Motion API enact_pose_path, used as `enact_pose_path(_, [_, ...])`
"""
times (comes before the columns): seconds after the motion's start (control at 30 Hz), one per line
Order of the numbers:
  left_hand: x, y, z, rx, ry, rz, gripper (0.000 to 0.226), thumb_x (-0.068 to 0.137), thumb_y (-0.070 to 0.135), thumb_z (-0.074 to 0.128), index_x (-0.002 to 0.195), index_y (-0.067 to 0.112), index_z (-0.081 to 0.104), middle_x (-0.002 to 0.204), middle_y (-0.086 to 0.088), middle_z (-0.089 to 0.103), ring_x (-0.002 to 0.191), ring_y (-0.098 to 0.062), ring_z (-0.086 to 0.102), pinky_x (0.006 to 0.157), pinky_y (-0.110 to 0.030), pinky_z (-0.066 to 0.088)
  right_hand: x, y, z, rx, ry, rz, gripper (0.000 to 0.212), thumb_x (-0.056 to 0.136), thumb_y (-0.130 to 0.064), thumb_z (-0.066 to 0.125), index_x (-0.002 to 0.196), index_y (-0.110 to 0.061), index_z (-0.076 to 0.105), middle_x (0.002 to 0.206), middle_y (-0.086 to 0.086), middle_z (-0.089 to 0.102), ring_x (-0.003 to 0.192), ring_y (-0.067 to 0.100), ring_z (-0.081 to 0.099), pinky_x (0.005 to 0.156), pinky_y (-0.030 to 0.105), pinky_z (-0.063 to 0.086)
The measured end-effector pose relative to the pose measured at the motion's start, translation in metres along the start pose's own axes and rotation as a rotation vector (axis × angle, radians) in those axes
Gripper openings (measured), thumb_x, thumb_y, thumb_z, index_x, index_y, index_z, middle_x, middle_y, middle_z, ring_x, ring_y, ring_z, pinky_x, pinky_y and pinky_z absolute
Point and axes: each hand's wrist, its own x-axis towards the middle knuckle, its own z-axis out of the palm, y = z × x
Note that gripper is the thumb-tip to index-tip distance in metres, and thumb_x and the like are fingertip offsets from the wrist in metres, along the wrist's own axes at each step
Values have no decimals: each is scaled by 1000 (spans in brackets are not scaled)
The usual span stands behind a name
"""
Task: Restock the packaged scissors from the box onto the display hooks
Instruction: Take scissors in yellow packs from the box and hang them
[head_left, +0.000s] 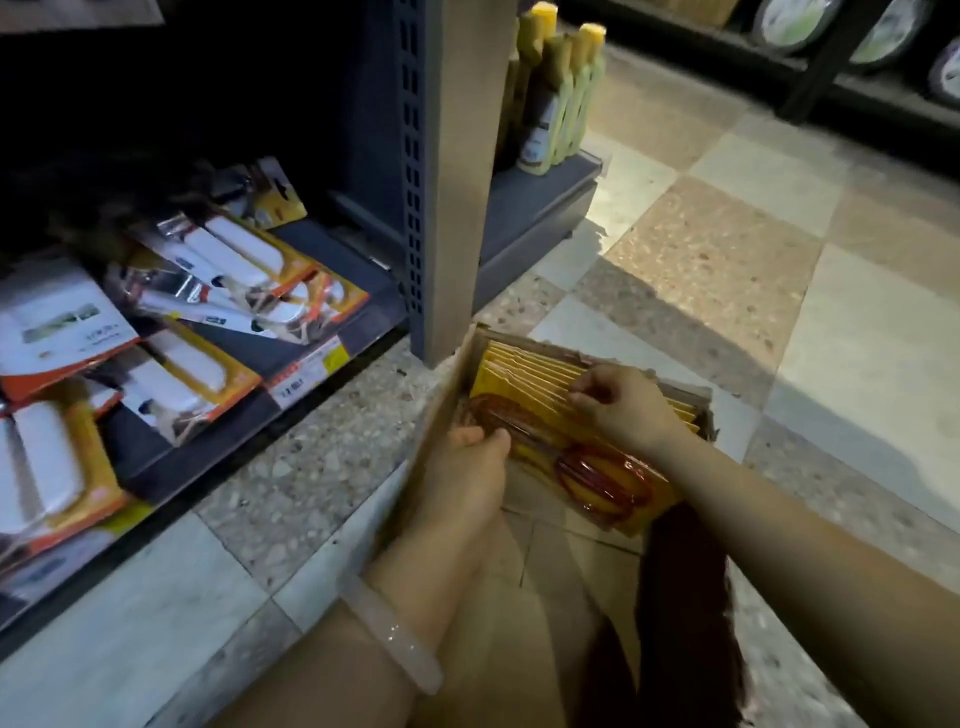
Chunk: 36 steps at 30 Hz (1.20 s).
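A pale bangle (390, 635) circles the left wrist nearest the camera. Beyond it, the left hand (467, 470) reaches into the cardboard box (444, 410) on the floor, its fingers curled over the near edge of the front scissors pack (587, 467), red handles on a yellow card. Just past it, the right hand (621, 408) pinches the top edges of the upright yellow packs (524, 371) filed behind. Farther left, a low shelf (332, 249) carries white-and-orange packaged goods (228, 270). Farthest, yellow-capped bottles (558, 93) stand on another shelf.
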Motion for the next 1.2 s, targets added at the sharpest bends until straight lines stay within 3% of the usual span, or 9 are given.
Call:
enact_pose_path(0.13, [11,-13,13,12,27,-64,40,91,28,54,128,15,52,129,-5,56,119,-23,52,107,-42,39,-1,14,16,-173,1,-56,22,86,-31,64,96,-12,67,96,4,65,91,23,60,80,34,49])
enact_pose_path(0.23, [11,-20,15,14,57,-127,6,92,24,54,96,21,57,109,-2,59,111,-21,54,103,-39,41,-2,19,27,-298,76,-122,30,81,-38,67,100,-14,67,103,6,60,97,24,55,81,35,47])
enact_pose_path(0.37, [13,-29,14,18,68,-176,20,93,21,55,75,26,47,82,5,52,98,-18,52,96,-34,42,-7,24,39,-423,146,-205,28,90,-29,58,107,-10,67,106,9,53,100,25,46,80,29,38])
enact_pose_path(0.47, [8,-34,8,16,42,-207,12,92,21,56,82,23,50,93,-1,56,100,-19,53,97,-34,43,-11,27,41,-401,185,-222,24,91,-25,57,101,-7,69,105,9,53,100,26,44,85,30,37])
enact_pose_path(0.63, [6,-37,-2,-7,39,-168,8,90,25,59,91,17,57,106,-5,60,105,-20,56,94,-32,42,-18,12,-2,26,135,-76,21,90,-22,59,71,-14,62,95,3,51,97,24,49,84,32,37])
enact_pose_path(0.83, [1,-22,2,-151,-50,23,60,59,49,72,110,19,65,105,-1,72,97,-20,68,94,-44,51,-36,-6,-6,960,-66,217,26,91,-14,54,66,-11,61,59,6,68,52,15,63,54,29,54])
enact_pose_path(1.0, [-3,-10,-14,-263,68,117,6,86,16,64,86,17,70,97,-10,74,93,-29,69,90,-49,52,-38,-28,27,1177,-153,286,22,92,-14,52,75,-8,64,65,10,70,57,20,66,58,30,57])
enact_pose_path(1.13, [-2,1,-37,-307,52,89,11,90,13,59,97,16,67,96,-10,74,88,-28,70,86,-48,54,-31,-31,36,1007,-117,205,28,92,-32,55,82,-11,71,83,17,68,72,25,63,74,38,54])
enact_pose_path(1.2, [-4,6,-48,-307,39,115,13,91,13,57,99,17,66,96,-8,74,88,-25,70,85,-45,55,-25,-19,34,538,65,48,28,94,-30,52,86,-9,68,82,13,62,75,23,56,70,34,44])
